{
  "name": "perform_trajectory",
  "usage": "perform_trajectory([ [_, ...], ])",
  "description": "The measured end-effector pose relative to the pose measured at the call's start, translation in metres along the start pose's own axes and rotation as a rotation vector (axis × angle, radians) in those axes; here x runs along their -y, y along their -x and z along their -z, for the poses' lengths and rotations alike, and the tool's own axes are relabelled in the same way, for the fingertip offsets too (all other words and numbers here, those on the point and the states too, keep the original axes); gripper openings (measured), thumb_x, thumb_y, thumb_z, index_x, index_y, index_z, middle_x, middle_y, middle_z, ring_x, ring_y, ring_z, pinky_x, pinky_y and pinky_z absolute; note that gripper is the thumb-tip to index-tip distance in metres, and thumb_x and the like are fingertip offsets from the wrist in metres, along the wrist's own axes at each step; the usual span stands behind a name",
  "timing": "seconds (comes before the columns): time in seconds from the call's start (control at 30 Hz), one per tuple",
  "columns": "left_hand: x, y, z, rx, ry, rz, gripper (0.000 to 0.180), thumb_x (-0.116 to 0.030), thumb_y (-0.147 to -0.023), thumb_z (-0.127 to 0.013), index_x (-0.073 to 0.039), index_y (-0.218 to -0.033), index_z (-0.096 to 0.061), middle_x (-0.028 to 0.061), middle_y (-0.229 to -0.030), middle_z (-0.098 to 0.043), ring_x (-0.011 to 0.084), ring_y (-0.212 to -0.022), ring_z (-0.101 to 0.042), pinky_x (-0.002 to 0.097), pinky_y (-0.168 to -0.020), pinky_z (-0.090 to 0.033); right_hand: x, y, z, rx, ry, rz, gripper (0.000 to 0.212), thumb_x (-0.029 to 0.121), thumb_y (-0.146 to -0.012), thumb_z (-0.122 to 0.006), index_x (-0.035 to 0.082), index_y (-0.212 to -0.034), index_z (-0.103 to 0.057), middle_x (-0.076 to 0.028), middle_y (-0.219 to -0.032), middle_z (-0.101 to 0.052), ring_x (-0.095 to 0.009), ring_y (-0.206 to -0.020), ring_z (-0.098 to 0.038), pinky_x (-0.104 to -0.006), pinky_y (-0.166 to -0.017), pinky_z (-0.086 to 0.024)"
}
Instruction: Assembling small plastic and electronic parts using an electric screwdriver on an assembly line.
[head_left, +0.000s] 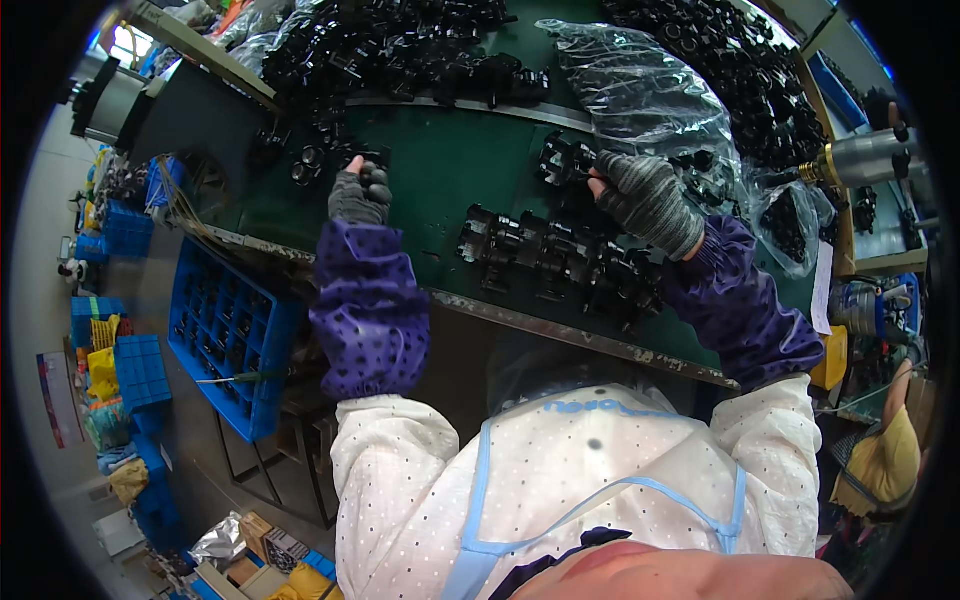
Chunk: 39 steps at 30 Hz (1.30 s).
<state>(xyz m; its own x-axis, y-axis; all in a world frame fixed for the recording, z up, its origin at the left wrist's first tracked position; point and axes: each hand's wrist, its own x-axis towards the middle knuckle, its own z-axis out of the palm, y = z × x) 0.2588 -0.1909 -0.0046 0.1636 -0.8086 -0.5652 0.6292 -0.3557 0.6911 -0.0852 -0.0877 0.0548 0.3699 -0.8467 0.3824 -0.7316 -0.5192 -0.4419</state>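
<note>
My left hand (pixel 358 194), in a dark fingerless glove, is closed around a small black plastic part (pixel 375 176) on the green worktable (pixel 440 170). My right hand (pixel 645 198), in a grey knitted glove, pinches another black plastic part (pixel 566 160) further right on the table. A row of several assembled black parts (pixel 560 262) lies near the table's front edge, between my two arms. Both forearms wear purple dotted sleeve covers.
A big heap of black parts (pixel 400 45) fills the back of the table, with more in a clear plastic bag (pixel 650 95) at the right. A blue compartment crate (pixel 225 335) stands lower left. A metal tool (pixel 865 160) pokes in from the right. Another person (pixel 885 455) sits at the right edge.
</note>
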Motion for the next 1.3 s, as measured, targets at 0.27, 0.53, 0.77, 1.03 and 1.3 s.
perform_trajectory([
  [0.27, 0.072, 0.119, -0.067, 0.425, -0.603, -0.215, 0.018, -0.026, -0.088, -0.061, -0.011, -0.094, -0.056, -0.0038, -0.062, -0.051, 0.0057, -0.045, -0.048, 0.0178, -0.036, -0.033, 0.015, -0.028, -0.012, -0.095, -0.036, 0.119, 0.018, 0.016, -0.081, -0.065, 0.001, -0.092, -0.062, -0.014, -0.071, -0.062, -0.028, -0.063, -0.063, -0.0348, -0.054, -0.049],
  [0.53, 0.090, 0.135, -0.079, 0.587, -0.779, -0.138, 0.024, -0.031, -0.090, -0.058, -0.008, -0.092, -0.055, -0.0039, -0.061, -0.050, 0.0046, -0.043, -0.047, 0.0179, -0.036, -0.033, 0.028, -0.017, -0.001, -0.048, 0.761, 0.424, 0.025, 0.018, -0.076, -0.056, 0.007, -0.098, -0.060, -0.004, -0.074, -0.057, -0.019, -0.064, -0.058, -0.0317, -0.050, -0.046],
  [0.77, 0.112, 0.127, -0.078, 0.417, -1.342, -0.904, 0.028, -0.029, -0.090, -0.058, -0.003, -0.099, -0.060, 0.0050, -0.071, -0.061, 0.0153, -0.063, -0.060, 0.0305, -0.057, -0.047, 0.020, -0.027, -0.001, 0.197, -0.808, -0.453, 0.019, 0.016, -0.087, -0.059, 0.001, -0.099, -0.057, -0.009, -0.074, -0.061, -0.016, -0.067, -0.060, -0.0297, -0.056, -0.049],
  [1.03, 0.100, 0.111, -0.067, 0.491, -1.229, -0.727, 0.032, -0.034, -0.085, -0.062, -0.004, -0.095, -0.061, 0.0141, -0.079, -0.065, 0.0306, -0.074, -0.064, 0.0390, -0.067, -0.049, 0.012, -0.030, -0.015, 0.075, 0.057, -0.002, 0.031, 0.033, -0.091, -0.056, 0.003, -0.088, -0.058, 0.004, -0.063, -0.051, -0.008, -0.051, -0.050, -0.0267, -0.044, -0.041],
  [1.3, 0.072, 0.100, -0.059, 0.245, -1.145, -0.775, 0.033, -0.037, -0.091, -0.054, -0.008, -0.105, -0.060, 0.0122, -0.076, -0.064, 0.0232, -0.065, -0.063, 0.0330, -0.052, -0.048, -0.003, -0.075, -0.053, 0.298, -0.554, -0.485, 0.028, 0.032, -0.091, -0.056, 0.004, -0.093, -0.059, -0.002, -0.063, -0.055, -0.010, -0.047, -0.050, -0.0263, -0.042, -0.042],
])
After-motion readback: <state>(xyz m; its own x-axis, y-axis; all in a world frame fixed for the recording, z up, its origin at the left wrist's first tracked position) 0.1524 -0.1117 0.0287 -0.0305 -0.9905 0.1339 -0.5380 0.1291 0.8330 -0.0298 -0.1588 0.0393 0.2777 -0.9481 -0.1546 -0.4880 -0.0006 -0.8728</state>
